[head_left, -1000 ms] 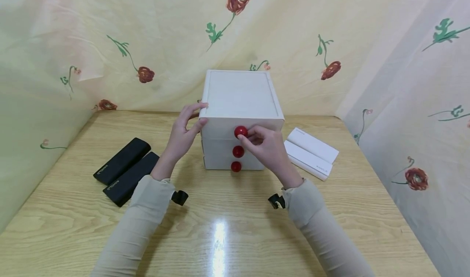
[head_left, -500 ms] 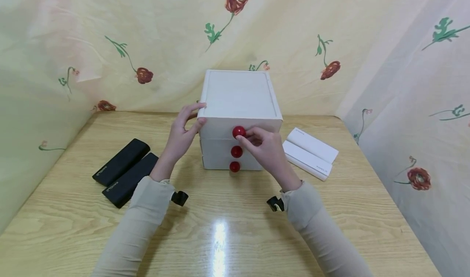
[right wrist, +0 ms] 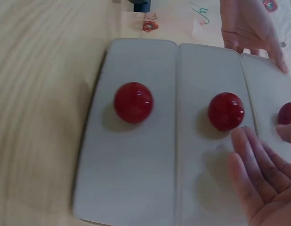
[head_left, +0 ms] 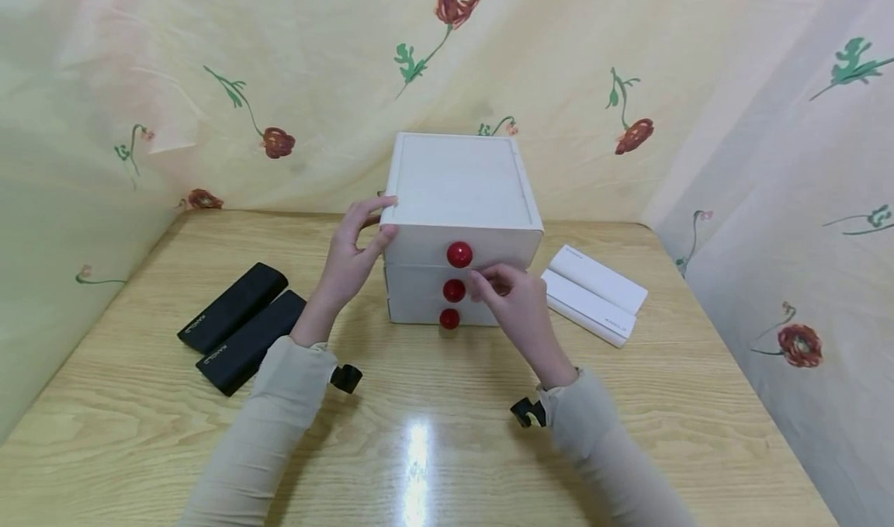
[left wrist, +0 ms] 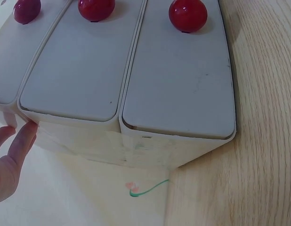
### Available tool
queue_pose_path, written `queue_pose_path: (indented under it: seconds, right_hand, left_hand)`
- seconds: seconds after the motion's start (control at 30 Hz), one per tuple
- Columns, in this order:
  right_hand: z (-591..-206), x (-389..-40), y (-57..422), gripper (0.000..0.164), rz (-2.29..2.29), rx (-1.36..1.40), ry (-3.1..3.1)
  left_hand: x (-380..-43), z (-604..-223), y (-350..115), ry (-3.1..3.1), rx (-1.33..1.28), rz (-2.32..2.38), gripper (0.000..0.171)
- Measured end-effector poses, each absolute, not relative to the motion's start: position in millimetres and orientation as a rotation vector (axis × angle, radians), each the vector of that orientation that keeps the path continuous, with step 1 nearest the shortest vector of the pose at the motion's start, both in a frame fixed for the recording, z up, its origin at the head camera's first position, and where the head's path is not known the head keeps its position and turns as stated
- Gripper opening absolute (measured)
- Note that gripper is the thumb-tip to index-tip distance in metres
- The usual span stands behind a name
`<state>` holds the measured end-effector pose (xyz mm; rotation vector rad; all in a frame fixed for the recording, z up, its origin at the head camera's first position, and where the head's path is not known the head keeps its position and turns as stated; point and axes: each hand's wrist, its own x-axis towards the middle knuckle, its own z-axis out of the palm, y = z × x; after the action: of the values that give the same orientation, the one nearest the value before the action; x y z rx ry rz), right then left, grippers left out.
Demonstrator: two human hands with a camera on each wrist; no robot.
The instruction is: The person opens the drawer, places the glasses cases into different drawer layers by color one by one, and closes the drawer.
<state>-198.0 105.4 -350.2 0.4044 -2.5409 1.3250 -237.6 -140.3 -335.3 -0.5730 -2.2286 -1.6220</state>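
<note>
A white three-drawer box (head_left: 464, 179) stands on the table with its drawers closed. Its front carries a top red knob (head_left: 459, 254), a middle red knob (head_left: 454, 290) and a bottom red knob (head_left: 450, 319). My left hand (head_left: 349, 251) rests against the box's upper left front edge, with fingertips at the top and thumb at the corner. Below and right of the top knob is my right hand (head_left: 517, 302), fingertips close beside the middle knob. In the right wrist view its fingers (right wrist: 253, 162) extend near that middle knob, holding nothing.
Two black oblong cases with lettering (head_left: 233, 307) lie side by side on the wooden table (head_left: 363, 465) at the left. To the right of the box lie two similar white cases (head_left: 597, 279). Flower-patterned cloth (head_left: 321, 84) hangs behind and along the sides.
My right hand has let go of the top knob and moved down beside the middle knob. My left hand keeps its place on the box edge.
</note>
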Motion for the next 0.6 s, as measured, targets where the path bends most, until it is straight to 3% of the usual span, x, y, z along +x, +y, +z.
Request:
queue_pose_path:
  seconds: [0.6]
  right_hand:
    - [-364.4, -196.3, 93.5, 0.030, 1.376, 0.325, -2.731]
  left_hand:
    - [-235.2, -333.9, -138.9, -2.213, -0.568, -1.617, 0.038]
